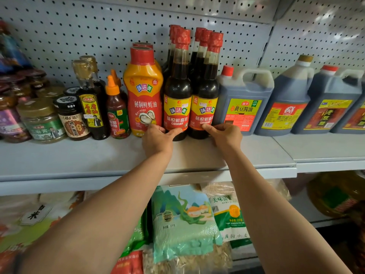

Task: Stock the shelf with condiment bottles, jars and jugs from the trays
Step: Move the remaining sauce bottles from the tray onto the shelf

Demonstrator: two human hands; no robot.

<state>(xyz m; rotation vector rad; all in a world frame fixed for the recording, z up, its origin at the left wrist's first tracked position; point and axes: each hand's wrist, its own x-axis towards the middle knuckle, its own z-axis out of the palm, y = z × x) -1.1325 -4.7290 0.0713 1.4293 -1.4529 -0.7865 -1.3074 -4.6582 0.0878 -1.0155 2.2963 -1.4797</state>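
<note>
1. Nearest to me, below the forearms, bagged goods lie on the lower shelf: a pale green rice bag [183, 222] in the middle, with other sacks beside it.
2. My two bare forearms reach up and forward over the edge of the condiment shelf [118, 155].
3. My left hand [158, 140] grips the base of the left soy sauce bottle [177, 99], thumb across the front of its label and fingertips curled in on the side next to the oyster sauce squeeze bottle [144, 91].
4. My right hand [225, 136] pinches the base of the right soy sauce bottle [204, 101], thumb on the label's lower edge, fingers curled at its right side just beside the soy sauce jug [243, 103].
5. Both bottles stand upright on the shelf, touching each other, in front of more red-capped bottles.
6. I judge this the seating step: the pair is already on the shelf. Next calls for squaring the labels forward, letting go, then fetching more stock; no trays are in view.
7. Further off, jars stand at left, more jugs at right, against the pegboard back panel [79, 32].
</note>
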